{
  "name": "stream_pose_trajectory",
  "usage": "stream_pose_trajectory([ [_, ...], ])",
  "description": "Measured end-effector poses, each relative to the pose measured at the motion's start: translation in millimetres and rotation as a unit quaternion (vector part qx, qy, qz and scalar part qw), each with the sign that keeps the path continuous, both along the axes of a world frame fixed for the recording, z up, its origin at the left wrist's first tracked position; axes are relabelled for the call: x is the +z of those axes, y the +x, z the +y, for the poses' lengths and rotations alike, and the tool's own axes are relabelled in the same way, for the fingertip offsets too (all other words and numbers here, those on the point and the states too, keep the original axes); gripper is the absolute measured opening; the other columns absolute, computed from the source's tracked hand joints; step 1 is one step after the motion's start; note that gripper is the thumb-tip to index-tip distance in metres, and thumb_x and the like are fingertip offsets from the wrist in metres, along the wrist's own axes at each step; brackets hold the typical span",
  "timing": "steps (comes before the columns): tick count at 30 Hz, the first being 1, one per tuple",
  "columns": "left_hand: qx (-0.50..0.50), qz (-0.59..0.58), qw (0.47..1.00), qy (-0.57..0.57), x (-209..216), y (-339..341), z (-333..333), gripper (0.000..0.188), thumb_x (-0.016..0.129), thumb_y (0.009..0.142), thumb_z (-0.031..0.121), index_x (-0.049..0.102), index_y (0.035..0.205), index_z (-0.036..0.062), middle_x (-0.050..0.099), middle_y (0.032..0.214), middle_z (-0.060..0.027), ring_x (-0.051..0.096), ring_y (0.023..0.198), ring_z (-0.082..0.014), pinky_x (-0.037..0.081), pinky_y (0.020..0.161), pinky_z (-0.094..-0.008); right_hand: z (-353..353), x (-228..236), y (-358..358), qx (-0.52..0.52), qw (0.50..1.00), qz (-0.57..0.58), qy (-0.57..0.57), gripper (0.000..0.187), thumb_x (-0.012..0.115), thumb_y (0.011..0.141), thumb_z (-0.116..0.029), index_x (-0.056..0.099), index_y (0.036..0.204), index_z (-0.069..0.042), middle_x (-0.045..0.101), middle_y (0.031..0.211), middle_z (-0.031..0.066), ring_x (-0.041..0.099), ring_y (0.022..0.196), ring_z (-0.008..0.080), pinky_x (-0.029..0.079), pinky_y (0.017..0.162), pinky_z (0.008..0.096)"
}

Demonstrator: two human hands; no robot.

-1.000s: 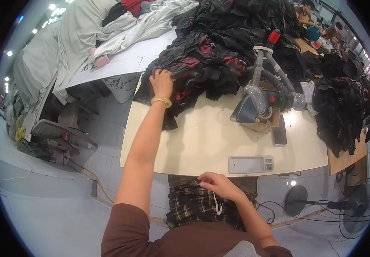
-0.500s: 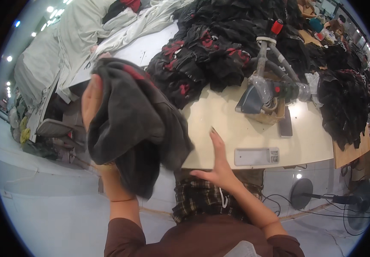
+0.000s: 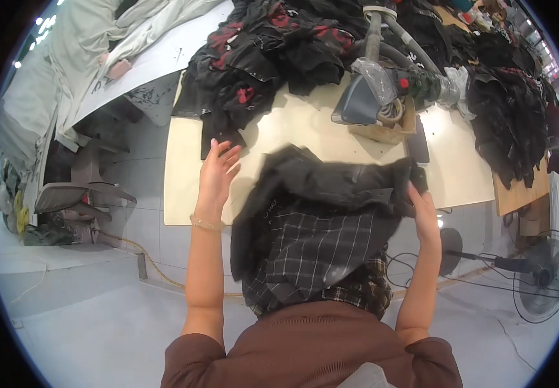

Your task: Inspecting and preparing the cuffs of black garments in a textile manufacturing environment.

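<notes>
A dark grey-black garment (image 3: 350, 182) hangs in front of me, spread over the table's near edge and my lap. Below its bunched upper part shows black cloth with white check lines (image 3: 325, 249); I cannot tell whether this is its lining. My right hand (image 3: 424, 213) grips the garment's right end, the fingers partly hidden by cloth. My left hand (image 3: 219, 173), wearing a bracelet, is raised with fingers apart and holds nothing. It is left of the garment, just below the dark pile's hanging edge.
A cream table (image 3: 182, 181) carries a heap of black and red garments (image 3: 260, 64). A clamp-like machine head wrapped in plastic (image 3: 373, 94) stands by a cardboard box (image 3: 383, 134). At left are a chair (image 3: 82, 194) and pale draped cloth (image 3: 92, 58); at right, a fan (image 3: 543, 277).
The garment has gone from my raised left hand to the middle, opened out, with checked cloth now showing. My left hand has let go; my right hand has moved right and taken hold.
</notes>
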State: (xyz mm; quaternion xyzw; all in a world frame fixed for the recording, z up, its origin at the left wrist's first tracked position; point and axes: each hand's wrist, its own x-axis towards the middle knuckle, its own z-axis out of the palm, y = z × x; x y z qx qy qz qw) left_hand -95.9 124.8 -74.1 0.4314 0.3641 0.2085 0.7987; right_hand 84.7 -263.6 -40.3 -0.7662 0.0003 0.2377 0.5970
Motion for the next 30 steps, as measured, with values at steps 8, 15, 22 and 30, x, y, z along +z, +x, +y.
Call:
stream_pose_trajectory([
  [8,-0.166,0.202,0.686,0.679,3.1,-18.8,-82.9,0.046,0.073,0.079,0.022,0.056,0.120,0.0087,0.058,0.110,-0.0131,0.058,0.097,-0.0334,0.047,0.084,-0.0373,-42.1,-53.5,-8.1,-0.002,0.978,-0.170,-0.119,0.052,0.055,0.075,0.004,0.057,0.124,-0.009,0.048,0.120,0.0106,0.057,0.088,0.0175,0.049,0.072,0.0328],
  [15,-0.100,0.154,0.745,0.642,-2.5,7.8,-17.8,0.029,0.054,0.074,-0.008,0.068,0.096,0.0053,0.066,0.093,-0.0128,0.062,0.093,-0.0321,0.048,0.082,-0.0370,-40.4,-59.3,6.0,0.135,0.935,-0.273,-0.182,0.033,0.057,0.074,0.008,0.065,0.104,-0.002,0.056,0.092,0.0094,0.056,0.076,0.0182,0.047,0.070,0.0290],
  [22,-0.042,0.290,0.622,0.726,19.7,53.0,-49.5,0.079,0.071,0.079,0.043,0.035,0.146,0.0214,0.021,0.153,-0.0163,0.018,0.141,-0.0437,0.020,0.105,-0.0681,-1.6,-49.4,13.1,-0.008,0.983,-0.150,-0.102,0.017,0.060,0.089,-0.004,0.061,0.106,0.000,0.049,0.066,-0.0002,0.044,0.065,0.0071,0.040,0.060,0.0225],
  [30,-0.361,0.173,0.592,0.700,29.2,38.5,-159.1,0.104,0.070,0.062,0.067,0.031,0.149,0.0266,0.010,0.158,-0.0192,0.004,0.143,-0.0483,0.009,0.099,-0.0791,5.7,-25.9,-1.7,0.010,0.887,-0.386,-0.256,0.018,0.063,0.088,-0.013,0.063,0.103,-0.004,0.061,0.096,0.0096,0.055,0.096,0.0236,0.043,0.086,0.0330],
])
